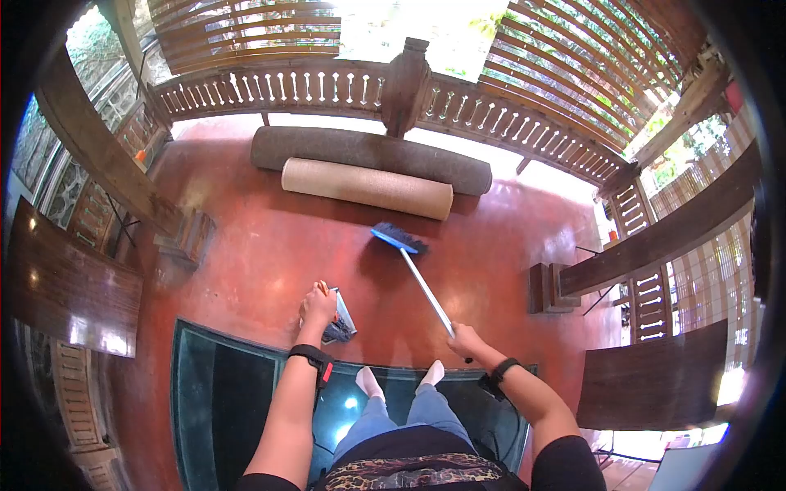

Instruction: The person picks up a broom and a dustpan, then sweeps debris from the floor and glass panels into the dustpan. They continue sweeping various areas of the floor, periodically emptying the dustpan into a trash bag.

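My right hand [468, 342] is closed round the pale metal handle of a broom [426, 290]. The broom's blue head with dark bristles [399, 238] points away from me, over the red floor. In my left hand [318, 304] is the orange grip of a dustpan [344, 313], its light grey edge turned to the right. Something dark shows at the dustpan's lower part; I cannot make out whether it is dirt or bristles. The broom head and the dustpan are well apart.
Two rolled carpets, one dark grey [327, 151] and one beige [368, 186], lie ahead before a wooden railing [278, 88]. Under my feet is a dark glass panel [237, 401]. Wooden posts [102, 151] and dark tabletops [655, 376] stand at the sides.
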Available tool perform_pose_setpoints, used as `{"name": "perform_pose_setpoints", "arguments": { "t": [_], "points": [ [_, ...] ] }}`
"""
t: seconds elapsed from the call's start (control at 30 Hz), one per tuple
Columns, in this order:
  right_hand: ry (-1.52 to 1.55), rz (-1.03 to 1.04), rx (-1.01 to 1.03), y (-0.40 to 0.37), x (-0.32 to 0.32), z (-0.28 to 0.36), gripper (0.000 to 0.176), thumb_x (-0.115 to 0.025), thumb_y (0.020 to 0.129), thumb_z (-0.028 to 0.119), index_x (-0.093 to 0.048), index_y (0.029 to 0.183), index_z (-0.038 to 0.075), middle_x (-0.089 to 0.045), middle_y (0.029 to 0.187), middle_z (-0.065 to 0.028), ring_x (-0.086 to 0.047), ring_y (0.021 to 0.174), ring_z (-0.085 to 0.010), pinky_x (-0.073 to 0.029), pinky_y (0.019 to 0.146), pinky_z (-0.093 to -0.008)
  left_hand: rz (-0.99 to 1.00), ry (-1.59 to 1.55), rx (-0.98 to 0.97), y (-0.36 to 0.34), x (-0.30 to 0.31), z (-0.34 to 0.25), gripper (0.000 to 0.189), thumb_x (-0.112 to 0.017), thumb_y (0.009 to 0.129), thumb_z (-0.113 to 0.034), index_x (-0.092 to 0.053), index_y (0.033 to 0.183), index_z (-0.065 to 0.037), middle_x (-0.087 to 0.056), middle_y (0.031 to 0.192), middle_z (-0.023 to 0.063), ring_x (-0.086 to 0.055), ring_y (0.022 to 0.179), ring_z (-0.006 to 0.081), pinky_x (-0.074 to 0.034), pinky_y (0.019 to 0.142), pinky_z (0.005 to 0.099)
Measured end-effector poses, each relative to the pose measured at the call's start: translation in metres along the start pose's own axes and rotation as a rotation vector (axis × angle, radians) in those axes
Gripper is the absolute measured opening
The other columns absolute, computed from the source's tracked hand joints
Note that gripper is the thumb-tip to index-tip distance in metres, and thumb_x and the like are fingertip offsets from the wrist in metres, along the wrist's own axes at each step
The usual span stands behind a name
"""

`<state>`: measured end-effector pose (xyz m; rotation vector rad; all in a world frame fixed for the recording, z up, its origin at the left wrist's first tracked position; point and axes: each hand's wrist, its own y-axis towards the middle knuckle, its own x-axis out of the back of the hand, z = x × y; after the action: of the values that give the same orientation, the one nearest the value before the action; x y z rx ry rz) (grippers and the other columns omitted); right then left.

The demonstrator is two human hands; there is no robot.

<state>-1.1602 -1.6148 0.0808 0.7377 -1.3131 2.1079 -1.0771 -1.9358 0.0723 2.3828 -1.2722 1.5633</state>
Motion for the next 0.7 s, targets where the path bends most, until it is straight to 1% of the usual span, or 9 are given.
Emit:
{"name": "perform_pose_setpoints", "arguments": {
  "t": [0.13, 0.23, 0.27, 0.3, 0.37, 0.43, 0.53, 0.57, 0.7],
  "points": [
    [-0.056, 0.05, -0.039, 0.02, -0.027, -0.007, 0.033, -0.051, 0.064, 0.01, -0.045, 0.093, -0.006, -0.055, 0.084, -0.0264, -0.054, 0.08, -0.0378, -0.045, 0.069, -0.041, -0.05, 0.021, -0.029, 0.002, -0.017, -0.007, 0.038, -0.04, 0.072, -0.032, -0.046, 0.094, -0.001, -0.056, 0.086, 0.023, -0.054, 0.085, 0.0372, -0.04, 0.076, 0.0441],
    [0.024, 0.169, -0.142, -0.011, -0.03, 0.006, 0.035, -0.051, 0.064, 0.011, -0.044, 0.094, -0.007, -0.054, 0.084, -0.028, -0.055, 0.079, -0.038, -0.045, 0.069, -0.0419, -0.009, 0.04, -0.016, 0.014, -0.029, -0.007, 0.038, -0.04, 0.072, -0.032, -0.047, 0.093, -0.001, -0.056, 0.088, 0.0226, -0.054, 0.085, 0.0368, -0.04, 0.077, 0.0436],
    [-0.017, 0.121, -0.055, -0.02, -0.042, -0.004, 0.035, -0.051, 0.064, 0.011, -0.043, 0.094, -0.007, -0.055, 0.081, -0.0279, -0.056, 0.078, -0.0375, -0.045, 0.069, -0.0421, 0.015, 0.036, -0.008, 0.014, -0.031, -0.007, 0.038, -0.04, 0.072, -0.032, -0.047, 0.093, -0.001, -0.056, 0.088, 0.0224, -0.054, 0.085, 0.0366, -0.04, 0.077, 0.0434],
    [0.02, 0.202, -0.072, -0.042, -0.033, 0.007, 0.036, -0.05, 0.067, 0.013, -0.043, 0.098, -0.005, -0.056, 0.077, -0.0242, -0.058, 0.069, -0.0339, -0.047, 0.06, -0.0388, 0.035, 0.03, -0.004, 0.014, -0.029, -0.01, 0.038, -0.04, 0.072, -0.032, -0.047, 0.093, -0.001, -0.056, 0.088, 0.0222, -0.054, 0.085, 0.0364, -0.04, 0.077, 0.0432],
    [-0.021, 0.193, 0.03, -0.061, -0.05, -0.007, 0.038, -0.051, 0.067, 0.013, -0.042, 0.1, -0.002, -0.056, 0.076, -0.0205, -0.058, 0.063, -0.0268, -0.046, 0.056, -0.0377, 0.028, 0.032, -0.023, 0.017, -0.029, -0.011, 0.038, -0.04, 0.072, -0.032, -0.048, 0.092, 0.0, -0.056, 0.089, 0.0218, -0.054, 0.085, 0.036, -0.04, 0.077, 0.0428],
    [0.25, 0.401, -0.063, -0.087, -0.031, 0.002, 0.037, -0.05, 0.069, 0.009, -0.042, 0.104, 0.002, -0.053, 0.067, -0.0105, -0.053, 0.051, -0.0166, -0.042, 0.044, -0.0306, -0.022, 0.042, -0.061, 0.016, -0.031, -0.011, 0.039, -0.04, 0.072, -0.032, -0.048, 0.092, 0.0, -0.056, 0.089, 0.0214, -0.054, 0.086, 0.0355, -0.04, 0.077, 0.0422],
    [0.802, 0.588, -0.185, -0.101, -0.004, -0.018, 0.037, -0.05, 0.071, 0.005, -0.042, 0.107, 0.004, -0.044, 0.06, -0.0003, -0.042, 0.045, -0.0079, -0.033, 0.037, -0.0215, 0.052, 0.015, -0.019, 0.034, -0.039, 0.007, 0.039, -0.04, 0.072, -0.033, -0.049, 0.093, -0.001, -0.056, 0.089, 0.0211, -0.053, 0.086, 0.0355, -0.04, 0.077, 0.0422],
    [0.953, 0.655, -0.275, -0.104, 0.009, -0.028, 0.04, -0.049, 0.073, 0.002, -0.042, 0.112, 0.007, -0.039, 0.058, 0.0042, -0.037, 0.043, -0.0034, -0.028, 0.035, -0.0171, 0.079, -0.009, -0.005, 0.041, -0.044, 0.014, 0.039, -0.04, 0.072, -0.033, -0.049, 0.092, -0.001, -0.056, 0.089, 0.0211, -0.053, 0.086, 0.0356, -0.04, 0.077, 0.0421],
    [1.041, 0.567, -0.303, -0.142, 0.056, -0.044, 0.043, -0.05, 0.073, 0.003, -0.041, 0.115, 0.007, -0.041, 0.06, 0.0027, -0.038, 0.042, -0.0044, -0.029, 0.035, -0.0174, 0.031, 0.017, -0.088, 0.029, -0.03, 0.014, 0.038, -0.039, 0.071, -0.033, -0.05, 0.09, -0.001, -0.056, 0.088, 0.021, -0.053, 0.084, 0.0362, -0.04, 0.075, 0.043]
  ]
}}
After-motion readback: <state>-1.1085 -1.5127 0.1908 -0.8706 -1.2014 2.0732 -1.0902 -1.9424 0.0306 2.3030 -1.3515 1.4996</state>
